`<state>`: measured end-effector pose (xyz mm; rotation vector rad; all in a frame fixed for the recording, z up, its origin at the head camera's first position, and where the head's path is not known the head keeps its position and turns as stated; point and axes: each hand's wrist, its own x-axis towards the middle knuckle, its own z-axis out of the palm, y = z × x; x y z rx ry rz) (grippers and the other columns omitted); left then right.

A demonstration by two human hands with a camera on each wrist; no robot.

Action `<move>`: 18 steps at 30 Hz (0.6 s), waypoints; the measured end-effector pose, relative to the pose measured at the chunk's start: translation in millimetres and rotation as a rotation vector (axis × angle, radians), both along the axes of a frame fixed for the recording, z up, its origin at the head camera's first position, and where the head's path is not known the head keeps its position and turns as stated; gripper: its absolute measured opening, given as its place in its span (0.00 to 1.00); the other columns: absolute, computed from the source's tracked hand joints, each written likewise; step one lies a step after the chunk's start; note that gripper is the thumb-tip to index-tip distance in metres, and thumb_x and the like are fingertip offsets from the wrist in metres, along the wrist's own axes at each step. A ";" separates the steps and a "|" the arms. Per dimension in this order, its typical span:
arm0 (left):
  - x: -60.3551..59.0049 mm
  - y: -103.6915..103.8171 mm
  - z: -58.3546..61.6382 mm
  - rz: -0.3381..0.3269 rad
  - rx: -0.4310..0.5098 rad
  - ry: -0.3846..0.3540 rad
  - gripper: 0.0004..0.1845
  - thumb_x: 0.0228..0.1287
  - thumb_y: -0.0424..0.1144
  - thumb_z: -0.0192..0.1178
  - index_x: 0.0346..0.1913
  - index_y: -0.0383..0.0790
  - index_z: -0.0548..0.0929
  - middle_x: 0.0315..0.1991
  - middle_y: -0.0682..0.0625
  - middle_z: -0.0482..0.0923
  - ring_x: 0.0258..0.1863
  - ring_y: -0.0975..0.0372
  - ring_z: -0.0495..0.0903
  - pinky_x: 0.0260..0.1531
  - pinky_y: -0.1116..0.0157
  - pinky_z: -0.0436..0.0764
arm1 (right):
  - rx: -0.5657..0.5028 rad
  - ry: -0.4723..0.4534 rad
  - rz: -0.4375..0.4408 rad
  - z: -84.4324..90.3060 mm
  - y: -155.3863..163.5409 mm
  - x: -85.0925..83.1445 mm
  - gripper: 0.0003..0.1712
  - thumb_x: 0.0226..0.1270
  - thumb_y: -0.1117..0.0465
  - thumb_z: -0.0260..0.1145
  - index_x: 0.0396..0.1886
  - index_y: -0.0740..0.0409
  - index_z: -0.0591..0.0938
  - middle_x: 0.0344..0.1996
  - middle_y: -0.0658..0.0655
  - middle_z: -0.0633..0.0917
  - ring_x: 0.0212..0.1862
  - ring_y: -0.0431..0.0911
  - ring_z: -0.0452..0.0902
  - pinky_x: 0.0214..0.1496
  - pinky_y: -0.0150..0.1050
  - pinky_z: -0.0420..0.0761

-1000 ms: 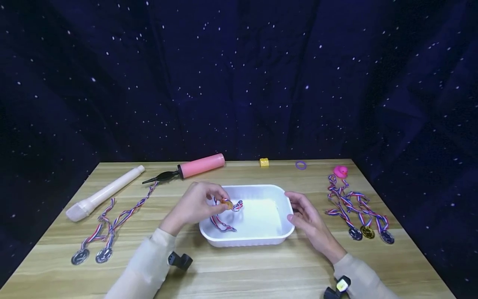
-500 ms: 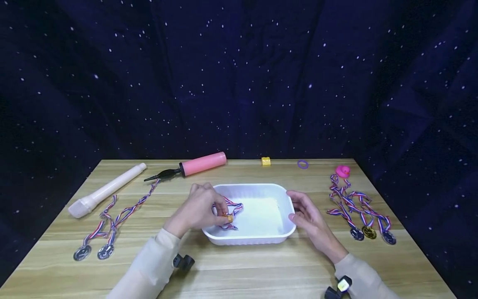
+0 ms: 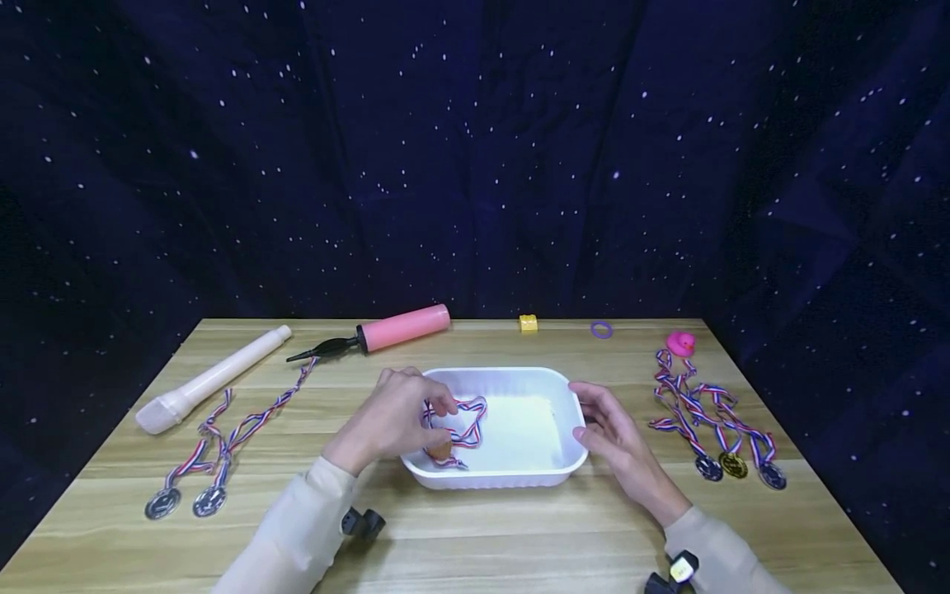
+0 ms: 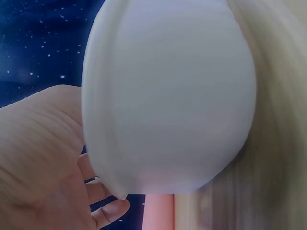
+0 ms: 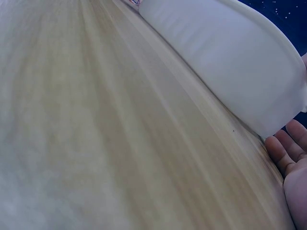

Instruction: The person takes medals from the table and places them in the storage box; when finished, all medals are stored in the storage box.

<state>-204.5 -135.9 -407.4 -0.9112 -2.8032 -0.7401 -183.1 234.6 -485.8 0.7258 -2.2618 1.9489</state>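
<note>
A white plastic tray [image 3: 519,374] sits mid-table; its underside fills the left wrist view [image 4: 168,105] and its side shows in the right wrist view [image 5: 230,62]. My left hand [image 3: 401,419] reaches over the tray's left rim and pinches the red-white-blue ribbon [image 3: 467,412] of a gold medal [image 3: 439,450] that lies on the tray floor. Part of the left palm [image 4: 43,158] is visible close up. My right hand [image 3: 604,427] rests with relaxed fingers against the tray's right side, and its fingertips [image 5: 285,148] lie beside the tray wall.
On the left lie a white cylinder [image 3: 211,379], a pink pump [image 3: 393,327] and two silver medals [image 3: 181,501]. A yellow brick [image 3: 528,322], a purple ring [image 3: 601,330] and a pink duck [image 3: 679,341] sit along the back. Three medals [image 3: 731,466] lie right.
My left hand has lowered the gold medal from above the tray's left rim down onto the tray floor. The right hand has stayed by the tray's right side.
</note>
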 end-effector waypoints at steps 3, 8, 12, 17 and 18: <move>-1.0 -2.8 3.3 0.006 0.006 0.007 0.14 0.55 0.40 0.87 0.44 0.46 0.95 0.37 0.55 0.93 0.45 0.54 0.86 0.53 0.51 0.79 | -0.004 0.001 -0.001 -0.3 -0.3 -0.1 0.36 0.76 0.71 0.63 0.82 0.65 0.68 0.74 0.68 0.76 0.69 0.54 0.78 0.70 0.33 0.80; -0.3 -14.5 9.6 0.035 0.088 -0.023 0.13 0.60 0.39 0.85 0.46 0.48 0.95 0.43 0.56 0.93 0.48 0.56 0.89 0.56 0.51 0.86 | -0.002 0.004 0.005 -1.0 -1.1 -0.3 0.36 0.76 0.71 0.63 0.82 0.66 0.68 0.74 0.69 0.76 0.69 0.57 0.78 0.69 0.34 0.81; 3.6 -25.7 16.0 0.037 0.199 -0.033 0.13 0.61 0.38 0.84 0.48 0.47 0.95 0.47 0.59 0.93 0.52 0.54 0.91 0.55 0.51 0.88 | 0.007 0.001 0.001 -0.9 -1.4 -0.3 0.36 0.77 0.70 0.64 0.82 0.65 0.68 0.75 0.69 0.76 0.70 0.58 0.77 0.70 0.34 0.80; 11.8 -40.9 23.8 0.031 0.271 -0.021 0.13 0.65 0.37 0.82 0.51 0.46 0.95 0.49 0.58 0.93 0.53 0.57 0.90 0.54 0.54 0.90 | 0.001 -0.002 -0.008 -1.0 -1.0 -0.7 0.36 0.76 0.71 0.64 0.82 0.66 0.68 0.74 0.69 0.76 0.69 0.53 0.78 0.70 0.32 0.79; 13.9 -45.4 25.0 0.036 0.279 -0.013 0.13 0.65 0.36 0.81 0.51 0.47 0.95 0.49 0.58 0.93 0.52 0.58 0.89 0.54 0.54 0.90 | 0.000 -0.001 -0.007 -1.1 -1.0 -0.9 0.36 0.76 0.71 0.64 0.82 0.66 0.68 0.74 0.69 0.76 0.69 0.53 0.78 0.70 0.33 0.79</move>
